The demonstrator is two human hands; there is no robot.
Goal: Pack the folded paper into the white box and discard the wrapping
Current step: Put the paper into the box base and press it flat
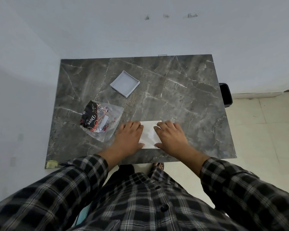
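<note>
Fingers of left hand [129, 137] and right hand [171, 137] press flat on paper [149, 135]; wrapping [100, 120] reads "Dove".

A person seen from above wears a long-sleeved, button-front shirt [140, 202] in a black, grey and white plaid, with dark round buttons down the front, cuffs ending above two bare hands, left hand [129, 136] and right hand [170, 136], and dark trousers [122, 174] over a sandalled foot [158, 166].

1 head-worn wide view looks steeply down, close over the table [190, 97].
</note>
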